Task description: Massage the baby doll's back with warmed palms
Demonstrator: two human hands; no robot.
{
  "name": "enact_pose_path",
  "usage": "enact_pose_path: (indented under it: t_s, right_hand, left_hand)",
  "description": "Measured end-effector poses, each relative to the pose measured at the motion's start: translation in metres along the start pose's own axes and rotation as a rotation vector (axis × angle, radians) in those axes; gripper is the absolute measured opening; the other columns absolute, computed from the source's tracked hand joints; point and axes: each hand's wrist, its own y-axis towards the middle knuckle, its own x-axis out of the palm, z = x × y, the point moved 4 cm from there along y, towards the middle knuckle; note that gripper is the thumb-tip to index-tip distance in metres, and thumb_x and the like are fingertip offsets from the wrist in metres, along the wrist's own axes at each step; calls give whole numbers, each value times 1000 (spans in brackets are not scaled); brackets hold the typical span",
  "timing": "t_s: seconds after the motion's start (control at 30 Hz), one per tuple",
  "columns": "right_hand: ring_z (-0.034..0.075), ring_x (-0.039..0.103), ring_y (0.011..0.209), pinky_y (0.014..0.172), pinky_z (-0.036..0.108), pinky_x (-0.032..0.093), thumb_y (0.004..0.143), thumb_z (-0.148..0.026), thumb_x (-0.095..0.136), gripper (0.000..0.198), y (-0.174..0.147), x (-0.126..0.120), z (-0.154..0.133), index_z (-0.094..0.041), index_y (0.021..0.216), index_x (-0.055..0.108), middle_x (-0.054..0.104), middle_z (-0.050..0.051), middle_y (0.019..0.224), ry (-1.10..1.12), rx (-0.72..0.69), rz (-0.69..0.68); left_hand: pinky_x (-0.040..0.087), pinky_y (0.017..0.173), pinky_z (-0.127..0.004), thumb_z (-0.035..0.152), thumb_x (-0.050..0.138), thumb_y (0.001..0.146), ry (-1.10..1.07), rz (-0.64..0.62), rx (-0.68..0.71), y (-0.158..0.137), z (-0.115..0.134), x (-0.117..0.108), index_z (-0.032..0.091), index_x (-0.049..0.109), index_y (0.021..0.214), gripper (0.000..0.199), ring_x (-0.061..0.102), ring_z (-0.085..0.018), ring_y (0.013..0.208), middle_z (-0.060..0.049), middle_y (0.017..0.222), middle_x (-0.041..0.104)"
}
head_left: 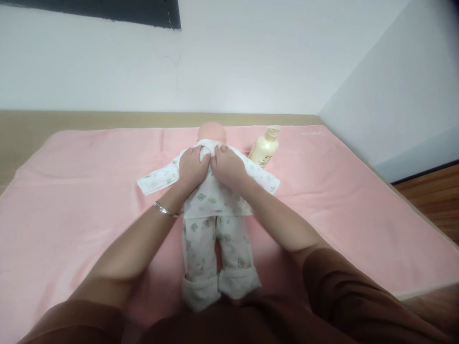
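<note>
A baby doll lies on a pink mat, its bald round head (212, 132) pointing away from me and its face out of sight. It wears a white printed shirt (211, 203) with the sleeves spread to both sides, and matching trousers (201, 243) with turned-up cuffs. My left hand (192, 167) is closed on the shirt just below the collar, a bit of white cloth showing between thumb and forefinger. Close beside it, my right hand (227, 167) has its fingers curled on the same part of the shirt. The fingertips are partly hidden.
A pale yellow pump bottle (264, 149) stands beside the doll's right-hand sleeve, leaning in view. The pink mat (322, 200) covers a table whose tan edge (107, 119) meets a white wall. Wooden flooring (430, 193) shows at the right.
</note>
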Motion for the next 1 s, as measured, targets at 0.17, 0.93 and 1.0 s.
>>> enact_pose_path:
  t_s: [0.17,0.93,1.0]
  right_hand:
    - [34,51,136,118,47,40,99,-34,35,50,17,10,23,-1,133,54,58,23,142,188,192,29]
    - [37,59,121,106,48,44,101,-20,24,49,-18,-5,-18,5,130,55,64,30,125,-152,10,-9]
    - [36,54,132,114,47,41,101,-23,26,52,-10,-3,-9,6,137,51,59,29,138,-80,2,-13]
  left_hand:
    - [41,118,-47,35,40,95,3,25,15,1,-2,2,13,61,133,49,56,-31,130,-16,137,64]
    - [35,121,-51,20,22,98,136,-105,91,8,-1,0,8,60,115,43,56,-32,123,-21,124,63]
    - [37,119,-52,20,25,98,157,-87,100,1,6,-2,8,59,117,41,55,-34,125,-22,126,62]
